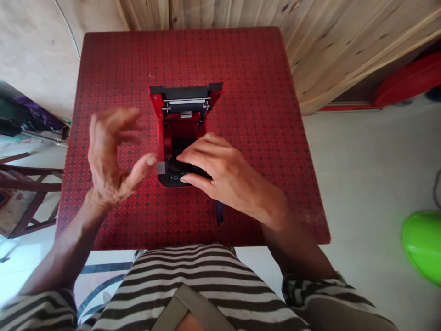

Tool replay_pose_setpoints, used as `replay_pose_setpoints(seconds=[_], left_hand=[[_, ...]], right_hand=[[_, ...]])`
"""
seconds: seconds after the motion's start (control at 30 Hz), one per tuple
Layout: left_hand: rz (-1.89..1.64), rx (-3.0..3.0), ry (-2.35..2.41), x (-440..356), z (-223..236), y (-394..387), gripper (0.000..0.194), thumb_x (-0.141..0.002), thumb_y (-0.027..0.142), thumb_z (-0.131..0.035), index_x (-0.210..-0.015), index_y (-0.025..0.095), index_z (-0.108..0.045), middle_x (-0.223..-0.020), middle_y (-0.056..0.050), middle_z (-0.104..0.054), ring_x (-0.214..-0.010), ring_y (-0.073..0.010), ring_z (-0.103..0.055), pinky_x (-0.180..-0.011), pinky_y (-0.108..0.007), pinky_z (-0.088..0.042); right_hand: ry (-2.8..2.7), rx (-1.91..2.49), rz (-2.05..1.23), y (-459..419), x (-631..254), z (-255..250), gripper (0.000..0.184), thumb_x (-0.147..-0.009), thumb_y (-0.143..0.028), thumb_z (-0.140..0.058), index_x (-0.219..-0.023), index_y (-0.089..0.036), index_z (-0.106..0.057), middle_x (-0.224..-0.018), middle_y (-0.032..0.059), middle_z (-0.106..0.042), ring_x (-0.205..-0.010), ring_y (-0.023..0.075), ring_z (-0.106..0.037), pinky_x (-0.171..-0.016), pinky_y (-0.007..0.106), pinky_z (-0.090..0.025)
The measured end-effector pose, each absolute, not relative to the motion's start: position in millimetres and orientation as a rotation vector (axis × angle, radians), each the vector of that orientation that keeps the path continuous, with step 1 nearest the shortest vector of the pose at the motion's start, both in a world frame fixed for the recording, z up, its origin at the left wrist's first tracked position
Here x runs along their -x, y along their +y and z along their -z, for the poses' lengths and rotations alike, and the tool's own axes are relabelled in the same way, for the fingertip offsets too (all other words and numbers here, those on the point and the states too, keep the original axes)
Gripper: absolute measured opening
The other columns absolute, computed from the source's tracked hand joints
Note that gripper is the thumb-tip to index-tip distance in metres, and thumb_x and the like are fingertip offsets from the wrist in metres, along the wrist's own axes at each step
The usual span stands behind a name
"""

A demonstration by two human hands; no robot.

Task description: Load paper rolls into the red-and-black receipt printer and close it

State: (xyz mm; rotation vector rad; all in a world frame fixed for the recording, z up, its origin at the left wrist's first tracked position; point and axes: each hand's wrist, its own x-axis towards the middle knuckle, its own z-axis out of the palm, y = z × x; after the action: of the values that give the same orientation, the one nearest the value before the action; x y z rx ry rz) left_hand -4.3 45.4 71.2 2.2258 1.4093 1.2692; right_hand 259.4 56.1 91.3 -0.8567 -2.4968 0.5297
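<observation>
A small red and black printer (pixel 161 140) sits on the table with its lid (pixel 186 93) raised, showing a roller and a bright metal bar inside. My right hand (pixel 220 163) reaches over its front part, thumb and fingers closed on a black, soft-looking piece, maybe cloth (pixel 195 168). Most of that piece is hidden under the palm. Below the hand, a dark strip (pixel 219 212) shows against the tabletop; whether it joins the black piece I cannot tell. My left hand (pixel 112 156) hovers left of the printer, fingers apart and slightly blurred, holding nothing.
The table (pixel 248 82) has a red patterned cover and stands close to a wooden wall (pixel 227 14). A wooden chair (pixel 31 184) is on the left. On the right, a bright green rounded object (pixel 425 246) stands on the pale floor.
</observation>
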Motion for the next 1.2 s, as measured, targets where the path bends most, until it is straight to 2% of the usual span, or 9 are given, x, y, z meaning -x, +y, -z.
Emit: replay_pose_setpoints(seconds=[0.07, 0.17, 0.23, 0.33, 0.43, 0.57, 0.7, 1.03, 1.2], left_hand=[[-1.329, -2.365, 1.308, -2, -88, 77, 0.071, -0.102, 0.067, -0.065, -0.157, 0.024, -0.054, -0.147, -0.015, -0.057, -0.126, -0.0296, -0.068, -0.089, -0.043, -0.064], [-1.175, -2.536, 1.239, -12, -99, 115, 0.08, -0.105, 0.069, -0.056, -0.161, 0.012, -0.047, -0.152, -0.021, -0.057, -0.139, -0.0325, -0.061, -0.104, -0.045, -0.06], [-1.049, -2.55, 1.203, -16, -98, 125, 0.075, -0.109, 0.066, -0.051, -0.16, 0.011, -0.046, -0.145, -0.019, -0.065, -0.135, -0.0289, -0.064, -0.111, -0.045, -0.057], [-0.974, -2.581, 1.147, -15, -94, 114, 0.063, -0.111, 0.061, -0.049, -0.153, 0.016, -0.055, -0.136, -0.014, -0.074, -0.125, -0.0248, -0.069, -0.113, -0.043, -0.056], [-0.992, -2.599, 1.087, -11, -86, 87, 0.054, -0.111, 0.058, -0.049, -0.148, 0.021, -0.063, -0.136, -0.011, -0.075, -0.127, -0.0238, -0.07, -0.112, -0.042, -0.058], [-0.914, -2.607, 1.056, -5, -65, 57, 0.054, -0.107, 0.063, -0.056, -0.145, 0.025, -0.068, -0.14, -0.012, -0.072, -0.132, -0.0294, -0.07, -0.116, -0.048, -0.057], [-0.969, -2.651, 0.993, -1, -44, 49, 0.061, -0.103, 0.066, -0.062, -0.152, 0.03, -0.062, -0.145, -0.012, -0.069, -0.14, -0.0342, -0.066, -0.121, -0.057, -0.054], [-0.945, -2.651, 1.034, -2, -40, 48, 0.087, -0.084, 0.089, -0.07, -0.149, 0.032, -0.064, -0.144, -0.014, -0.067, -0.136, -0.0378, -0.066, -0.115, -0.061, -0.056], [-0.97, -2.653, 1.033, -4, -33, 44, 0.087, -0.089, 0.087, -0.066, -0.156, 0.032, -0.058, -0.148, -0.015, -0.065, -0.141, -0.0384, -0.063, -0.122, -0.063, -0.051]], right_hand=[[-2.469, 0.892, -0.393, 50, -258, -84, 0.01, -0.104, -0.019, -0.071, -0.11, -0.015, -0.078, -0.109, 0.0091, -0.081, -0.105, 0.0275, -0.069, -0.095, 0.046, -0.058], [-2.415, 0.915, -0.223, 43, -257, -74, 0.019, -0.109, -0.013, -0.06, -0.105, -0.017, -0.078, -0.103, 0.0066, -0.081, -0.1, 0.024, -0.068, -0.087, 0.041, -0.053], [-2.365, 0.932, -0.13, 38, -256, -69, 0.023, -0.11, -0.011, -0.057, -0.105, -0.019, -0.079, -0.104, 0.0059, -0.081, -0.099, 0.0229, -0.067, -0.084, 0.04, -0.051], [-2.283, 0.974, -0.05, 31, -254, -62, 0.024, -0.109, -0.011, -0.059, -0.104, -0.021, -0.08, -0.104, 0.006, -0.079, -0.097, 0.0223, -0.065, -0.082, 0.039, -0.049], [-2.228, 0.984, 0.009, 24, -253, -57, 0.021, -0.108, -0.011, -0.061, -0.108, -0.022, -0.079, -0.101, 0.0051, -0.078, -0.094, 0.0212, -0.064, -0.081, 0.038, -0.048], [-2.194, 0.967, 0.074, 17, -252, -52, 0.02, -0.108, -0.011, -0.061, -0.114, -0.021, -0.078, -0.105, 0.0045, -0.081, -0.097, 0.0197, -0.068, -0.085, 0.037, -0.048], [-2.184, 0.991, 0.06, 15, -252, -52, 0.021, -0.108, -0.011, -0.06, -0.116, -0.021, -0.077, -0.105, 0.0053, -0.081, -0.096, 0.0209, -0.068, -0.084, 0.039, -0.048], [-2.228, 1.041, -0.054, 16, -252, -52, 0.024, -0.11, -0.014, -0.055, -0.115, -0.022, -0.077, -0.103, 0.0064, -0.081, -0.097, 0.0231, -0.067, -0.085, 0.041, -0.049], [-2.176, 0.951, -0.05, 20, -256, -58, 0.016, -0.108, -0.017, -0.063, -0.114, -0.016, -0.077, -0.104, 0.0097, -0.082, -0.095, 0.0239, -0.069, -0.086, 0.041, -0.056]])
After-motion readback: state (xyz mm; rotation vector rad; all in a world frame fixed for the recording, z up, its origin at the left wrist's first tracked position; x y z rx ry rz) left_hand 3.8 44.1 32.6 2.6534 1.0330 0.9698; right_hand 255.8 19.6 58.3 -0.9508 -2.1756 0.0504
